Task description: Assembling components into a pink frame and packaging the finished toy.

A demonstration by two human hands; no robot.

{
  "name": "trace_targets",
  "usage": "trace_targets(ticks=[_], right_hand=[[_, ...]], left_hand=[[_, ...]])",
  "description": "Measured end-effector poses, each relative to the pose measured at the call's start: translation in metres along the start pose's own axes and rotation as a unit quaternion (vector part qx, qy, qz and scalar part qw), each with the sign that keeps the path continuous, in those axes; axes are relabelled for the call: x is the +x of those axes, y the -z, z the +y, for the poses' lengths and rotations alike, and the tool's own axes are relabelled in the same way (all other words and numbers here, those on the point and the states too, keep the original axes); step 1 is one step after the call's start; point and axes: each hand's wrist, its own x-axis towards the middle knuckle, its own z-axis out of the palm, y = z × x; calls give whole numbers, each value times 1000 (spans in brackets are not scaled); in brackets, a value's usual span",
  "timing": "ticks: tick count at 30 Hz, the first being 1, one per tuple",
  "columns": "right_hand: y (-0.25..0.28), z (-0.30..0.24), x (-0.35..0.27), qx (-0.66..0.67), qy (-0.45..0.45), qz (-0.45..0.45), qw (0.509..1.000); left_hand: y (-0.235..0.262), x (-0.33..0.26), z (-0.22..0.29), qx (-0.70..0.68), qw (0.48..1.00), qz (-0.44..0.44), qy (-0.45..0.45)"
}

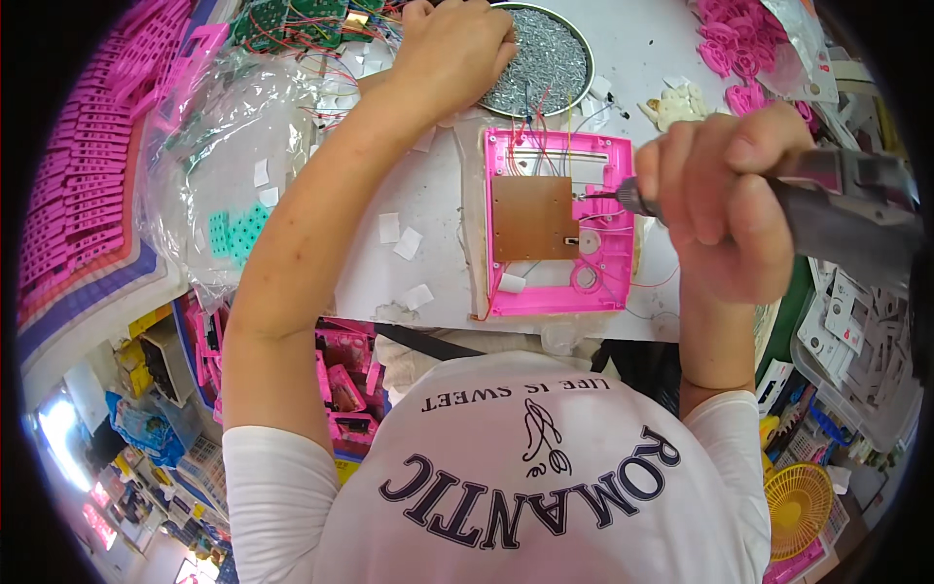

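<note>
My right hand (725, 200) is wrapped round a grey power screwdriver (842, 209), partly blurred. Its thin bit points left, with the tip by the right edge of a brown circuit board (532, 219). That board lies in a pink plastic housing (501, 300), with red, blue and yellow wires running out over the housing's far edge. At the far side of the table my left hand (455, 47) is at the left rim of a round metal dish (545, 58) full of small silver screws. Its fingers are curled, and what they hold, if anything, is hidden.
Green circuit boards (292, 24) with tangled wires lie far left. Pink plastic parts (83, 195) are stacked at left beside a clear plastic bag (233, 185). Pink ring-shaped parts (739, 44) lie far right. White paper pieces (407, 242) are scattered on the white table (438, 195).
</note>
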Motion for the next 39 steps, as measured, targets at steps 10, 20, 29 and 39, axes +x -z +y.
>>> trace_targets(ticks=[10,20,29,39], right_hand=[[-17,25,-8,15,-2,95,995],[-15,35,-9,-228,-13,-46,972],[-35,-5,12,13,-24,-25,999],[-47,-3,0,6,-59,25,998]], left_hand=[[54,-33,31,-303,951,6,61],[56,-131,100,-200,980,-8,2],[56,-132,97,-257,965,14,43],[46,-127,98,-272,959,66,44]])
